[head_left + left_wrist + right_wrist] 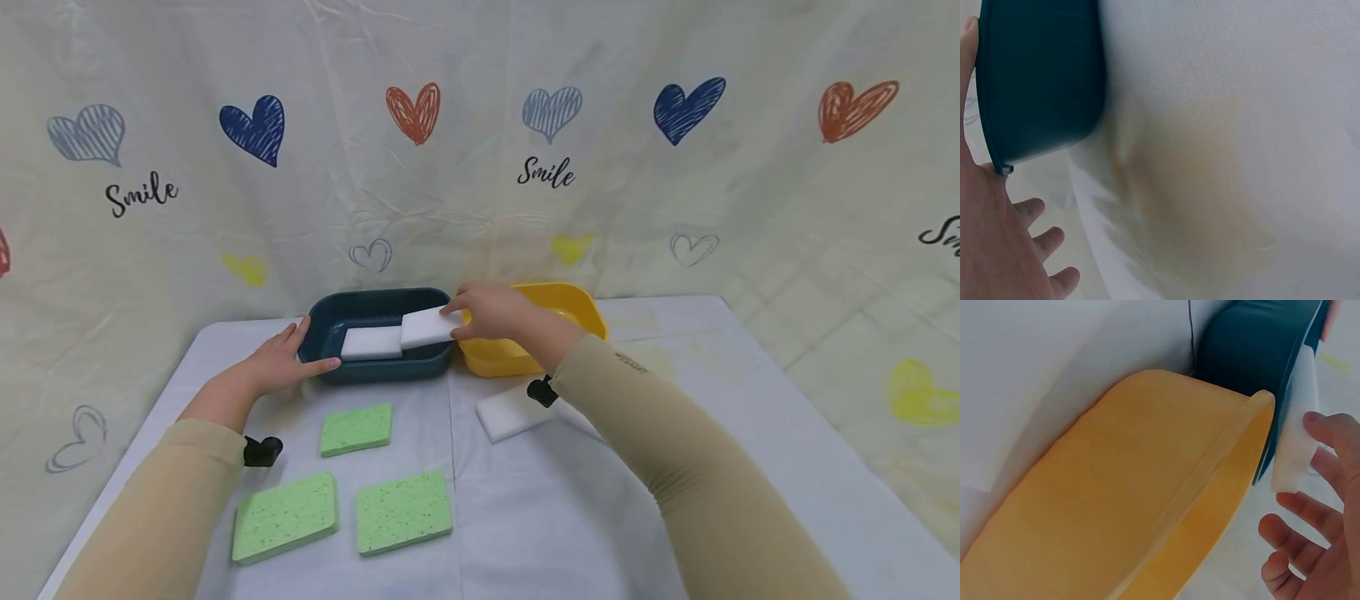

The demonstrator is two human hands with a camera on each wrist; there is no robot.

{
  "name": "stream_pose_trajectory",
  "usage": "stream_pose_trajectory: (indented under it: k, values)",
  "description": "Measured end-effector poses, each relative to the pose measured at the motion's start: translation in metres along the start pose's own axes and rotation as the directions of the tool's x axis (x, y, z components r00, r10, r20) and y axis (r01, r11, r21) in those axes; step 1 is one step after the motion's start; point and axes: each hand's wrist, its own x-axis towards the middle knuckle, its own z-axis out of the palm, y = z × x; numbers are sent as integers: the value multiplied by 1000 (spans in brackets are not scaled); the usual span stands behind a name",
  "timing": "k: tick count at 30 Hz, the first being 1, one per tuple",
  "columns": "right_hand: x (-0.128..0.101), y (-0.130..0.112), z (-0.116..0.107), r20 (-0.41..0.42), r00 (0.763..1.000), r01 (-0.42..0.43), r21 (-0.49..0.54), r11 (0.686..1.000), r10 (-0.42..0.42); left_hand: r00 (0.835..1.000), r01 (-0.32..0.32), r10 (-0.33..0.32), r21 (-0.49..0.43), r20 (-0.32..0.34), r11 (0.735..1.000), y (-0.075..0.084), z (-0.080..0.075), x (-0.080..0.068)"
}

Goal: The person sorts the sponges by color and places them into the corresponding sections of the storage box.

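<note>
Blue tub (386, 372), beside yellow tub (491, 363), holds one pad (372, 343); right hand (493, 312) pinches second pad (426, 327) at its right end. Left hand (273, 363), spread, touches blue rim.

Around the teal tub (386, 372), the yellow tub (491, 360) and right fingers (456, 305) crowded three o'clock, the left fingers (300, 333) nine, the backdrop (465, 183) twelve. Bare surface (510, 517) offered a lane toward five, between the green sponges (405, 512) and the white sponges (512, 412) lying near four.

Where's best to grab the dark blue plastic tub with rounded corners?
I'd pinch the dark blue tub at its left rim, coming from the left: the lip juts outward, making an edge, while the yellow rounded plastic tub crowds its right end.
</note>
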Motion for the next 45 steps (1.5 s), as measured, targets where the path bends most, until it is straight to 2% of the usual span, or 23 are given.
stream_pose_trajectory:
  k: [6, 16, 24, 35, 45]
  values:
    - [14, -1, 4, 4, 1000, 13, -72, 997, -13, 1000, 2, -2, -8, -1, 1000, 1, -1, -1]
    - [27, -16, 6, 37, 999, -27, -67, 997, 30, 1000, -2, 2, -11, -3, 1000, 0, 0, 0]
    - [37, -23, 13, 47, 999, 33, -130, 991, -27, 1000, 7, -7, -18, -1, 1000, 1, -1, -3]
    - [51, -26, 22, 65, 996, 74, -244, 967, -59, 1000, -8, 8, -19, -5, 1000, 1, -1, -2]
    - [51, -27, 23, 30, 998, 61, -170, 983, -57, 1000, 6, -6, -15, -3, 1000, 1, -1, -2]
